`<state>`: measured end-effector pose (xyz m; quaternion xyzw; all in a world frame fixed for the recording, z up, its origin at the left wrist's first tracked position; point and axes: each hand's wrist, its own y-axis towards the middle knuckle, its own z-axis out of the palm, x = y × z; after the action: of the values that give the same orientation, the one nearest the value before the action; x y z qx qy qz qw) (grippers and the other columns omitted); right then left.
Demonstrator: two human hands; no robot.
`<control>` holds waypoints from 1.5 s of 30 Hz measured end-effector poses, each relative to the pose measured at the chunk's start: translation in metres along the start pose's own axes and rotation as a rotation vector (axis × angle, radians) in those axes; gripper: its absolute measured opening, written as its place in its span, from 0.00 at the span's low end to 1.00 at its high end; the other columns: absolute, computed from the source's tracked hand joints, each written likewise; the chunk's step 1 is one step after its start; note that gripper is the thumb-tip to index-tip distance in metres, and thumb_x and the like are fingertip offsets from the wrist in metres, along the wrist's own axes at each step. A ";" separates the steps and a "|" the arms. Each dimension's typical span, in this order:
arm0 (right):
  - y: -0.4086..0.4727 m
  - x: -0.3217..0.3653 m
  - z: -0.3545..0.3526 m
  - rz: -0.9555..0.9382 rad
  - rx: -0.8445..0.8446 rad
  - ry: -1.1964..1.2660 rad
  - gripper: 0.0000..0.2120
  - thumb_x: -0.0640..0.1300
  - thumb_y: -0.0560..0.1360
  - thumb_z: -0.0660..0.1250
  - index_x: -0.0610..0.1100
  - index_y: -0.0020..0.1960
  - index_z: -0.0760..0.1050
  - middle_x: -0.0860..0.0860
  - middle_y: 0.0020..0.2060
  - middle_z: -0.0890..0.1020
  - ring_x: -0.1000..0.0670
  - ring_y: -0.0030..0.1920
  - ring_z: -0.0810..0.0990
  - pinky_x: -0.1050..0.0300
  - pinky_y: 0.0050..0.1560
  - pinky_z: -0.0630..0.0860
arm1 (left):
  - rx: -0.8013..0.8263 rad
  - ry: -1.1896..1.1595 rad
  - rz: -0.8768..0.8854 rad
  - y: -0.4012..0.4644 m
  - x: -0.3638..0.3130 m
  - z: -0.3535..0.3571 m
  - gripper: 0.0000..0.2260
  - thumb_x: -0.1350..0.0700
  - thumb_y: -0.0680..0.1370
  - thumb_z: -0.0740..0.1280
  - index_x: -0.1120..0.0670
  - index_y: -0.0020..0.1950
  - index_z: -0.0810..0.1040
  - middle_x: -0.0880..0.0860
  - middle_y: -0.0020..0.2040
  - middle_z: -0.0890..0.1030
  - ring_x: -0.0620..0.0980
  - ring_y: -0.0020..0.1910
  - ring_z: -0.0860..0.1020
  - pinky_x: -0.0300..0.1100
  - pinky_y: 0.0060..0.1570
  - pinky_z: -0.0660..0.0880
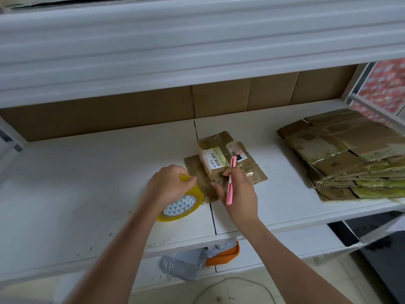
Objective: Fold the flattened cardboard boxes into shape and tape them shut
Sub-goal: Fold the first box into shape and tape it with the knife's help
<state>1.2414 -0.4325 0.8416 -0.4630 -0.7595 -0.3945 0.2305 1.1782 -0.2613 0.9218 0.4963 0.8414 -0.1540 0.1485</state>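
A small cardboard box (215, 159) with a white barcode label and old tape sits on the white shelf (87, 172), its lower flaps spread flat around it. My left hand (167, 183) grips a yellow tape roll (183, 204) just left of the box, the roll tilted on the shelf. My right hand (237, 190) holds a pink utility knife (230, 183) that points away from me over the box's near side, while its fingers touch the near flap. To the right lies a stack of flattened cardboard boxes (350, 154).
An upper shelf beam (197, 51) overhangs the work surface closely. Brown cardboard (153, 106) lines the back of the shelf. Below the shelf edge sit an orange object (225, 254) and grey bags (182, 263). A red patterned carton (385, 84) stands at far right.
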 end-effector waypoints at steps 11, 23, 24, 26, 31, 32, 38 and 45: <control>-0.001 -0.004 -0.001 -0.045 -0.005 0.055 0.14 0.51 0.73 0.72 0.49 0.54 0.72 0.52 0.51 0.80 0.52 0.44 0.77 0.57 0.38 0.77 | 0.205 -0.057 -0.032 0.007 -0.007 -0.006 0.10 0.46 0.74 0.69 0.45 0.53 0.83 0.47 0.55 0.80 0.48 0.50 0.78 0.49 0.54 0.78; -0.010 -0.003 -0.038 -0.208 -0.056 0.282 0.16 0.49 0.82 0.56 0.48 0.66 0.75 0.56 0.56 0.82 0.55 0.55 0.79 0.58 0.53 0.76 | 0.142 -0.010 -0.186 0.026 -0.014 0.013 0.11 0.44 0.75 0.68 0.49 0.48 0.82 0.49 0.41 0.82 0.50 0.40 0.80 0.43 0.43 0.77; -0.014 -0.003 -0.039 -0.216 -0.031 0.280 0.17 0.50 0.82 0.56 0.49 0.68 0.73 0.56 0.57 0.81 0.54 0.56 0.79 0.58 0.53 0.76 | 0.140 -0.032 -0.191 0.028 -0.013 0.013 0.12 0.42 0.75 0.68 0.50 0.49 0.82 0.50 0.42 0.82 0.51 0.41 0.81 0.45 0.46 0.78; -0.020 -0.002 -0.040 -0.229 0.019 0.283 0.16 0.52 0.81 0.57 0.49 0.65 0.74 0.55 0.55 0.80 0.54 0.54 0.79 0.57 0.50 0.77 | 0.164 -0.080 -0.190 0.032 -0.011 0.010 0.14 0.43 0.75 0.70 0.51 0.52 0.82 0.51 0.46 0.82 0.53 0.44 0.80 0.49 0.53 0.78; -0.023 0.006 -0.034 -0.297 0.060 0.256 0.13 0.44 0.74 0.61 0.44 0.54 0.79 0.55 0.42 0.79 0.59 0.43 0.77 0.71 0.43 0.71 | 0.183 -0.117 -0.176 0.033 -0.011 0.009 0.10 0.48 0.70 0.76 0.51 0.48 0.84 0.50 0.42 0.82 0.51 0.41 0.80 0.47 0.50 0.79; -0.024 0.008 -0.033 -0.303 0.075 0.238 0.13 0.44 0.73 0.61 0.43 0.54 0.79 0.55 0.42 0.78 0.60 0.43 0.76 0.73 0.42 0.70 | 0.179 -0.114 -0.183 0.032 -0.012 0.010 0.10 0.48 0.70 0.76 0.51 0.47 0.85 0.51 0.43 0.83 0.52 0.43 0.81 0.49 0.52 0.79; -0.022 0.010 -0.027 -0.357 0.382 0.032 0.08 0.42 0.73 0.59 0.40 0.43 0.76 0.51 0.37 0.75 0.54 0.39 0.70 0.57 0.37 0.72 | 0.140 -0.049 -0.191 0.027 -0.016 0.012 0.13 0.45 0.67 0.76 0.50 0.47 0.84 0.51 0.44 0.83 0.53 0.44 0.81 0.51 0.52 0.80; -0.032 0.000 -0.043 -0.418 0.042 0.215 0.11 0.38 0.70 0.59 0.35 0.39 0.79 0.49 0.33 0.76 0.52 0.35 0.73 0.61 0.35 0.72 | 0.149 -0.095 -0.194 0.031 -0.010 0.009 0.15 0.45 0.68 0.76 0.51 0.50 0.83 0.51 0.43 0.83 0.52 0.43 0.80 0.52 0.52 0.80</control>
<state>1.2123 -0.4751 0.8544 -0.2460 -0.8179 -0.4651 0.2329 1.2115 -0.2585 0.9143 0.4144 0.8637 -0.2530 0.1355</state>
